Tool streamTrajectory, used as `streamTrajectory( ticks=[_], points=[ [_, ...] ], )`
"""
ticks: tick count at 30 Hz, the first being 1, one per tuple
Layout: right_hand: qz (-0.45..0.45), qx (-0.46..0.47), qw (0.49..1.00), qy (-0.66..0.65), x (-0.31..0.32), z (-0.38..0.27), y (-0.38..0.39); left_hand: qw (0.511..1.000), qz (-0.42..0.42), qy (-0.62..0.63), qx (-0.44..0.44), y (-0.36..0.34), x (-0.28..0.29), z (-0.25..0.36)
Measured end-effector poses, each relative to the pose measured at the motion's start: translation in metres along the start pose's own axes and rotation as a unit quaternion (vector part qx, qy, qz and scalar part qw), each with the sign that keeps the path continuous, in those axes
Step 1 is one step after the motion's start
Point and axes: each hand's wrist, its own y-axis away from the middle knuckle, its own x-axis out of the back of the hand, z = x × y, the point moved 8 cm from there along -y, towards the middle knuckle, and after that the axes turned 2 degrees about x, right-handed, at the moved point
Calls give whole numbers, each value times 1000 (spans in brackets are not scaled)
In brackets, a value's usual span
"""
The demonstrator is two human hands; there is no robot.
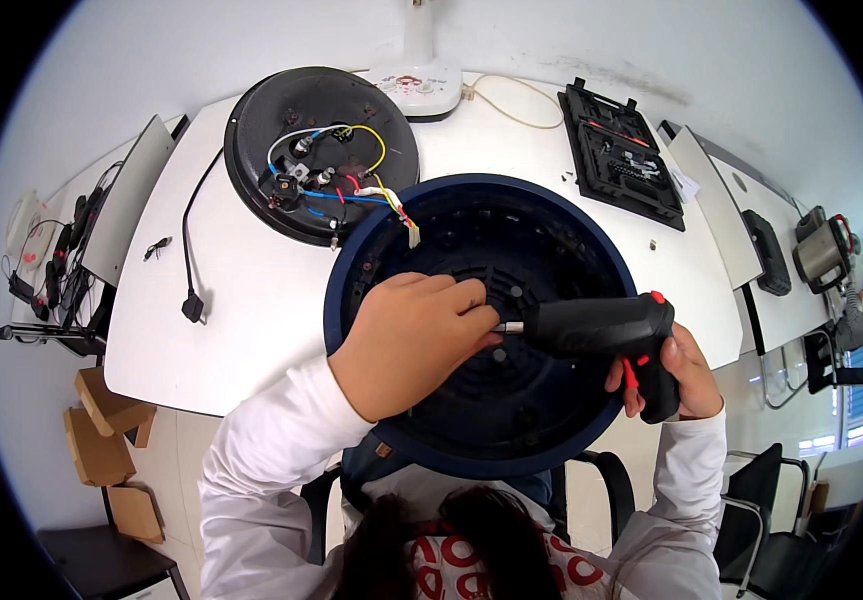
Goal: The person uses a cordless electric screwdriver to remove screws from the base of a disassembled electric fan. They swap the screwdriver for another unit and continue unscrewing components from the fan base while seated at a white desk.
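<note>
My right hand point(690, 372) grips a black cordless screwdriver point(602, 325) with red buttons, its nose pointing left. In front of that nose my left hand point(417, 340) is closed, thumb and fingers pinched round the screwdriver bit point(512, 327); the bit's far end is hidden by the fingers. Both hands are above a large dark-blue round plastic housing point(352, 250), open side up, with vents and posts inside. Beyond it to the left lies a black round base point(252, 150) with wires and components on it. Its wire connector point(414, 237) hangs over the housing's rim.
An open black tool case point(637, 190) with bits lies at the far right of the white table point(262, 320). A white appliance stand point(417, 90) is at the back. A power cord plug point(193, 306) and a small black cable point(158, 247) lie left. Chairs stand nearby.
</note>
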Motion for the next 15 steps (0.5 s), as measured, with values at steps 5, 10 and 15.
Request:
streamTrajectory(
  ticks=[5, 10, 15],
  points=[
    [-16, -7, 1000, -12, -4, 3, -1, 998, -32, -47, -6, 8, -7, 3],
    [6, 1, 994, -108, 9, 13, 4, 958, 147, -244, -37, 14, 14, 10],
    [50, 41, 989, -136, 24, 7, 11, 996, 27, -78, 46, 7, 20, -12]
  ],
)
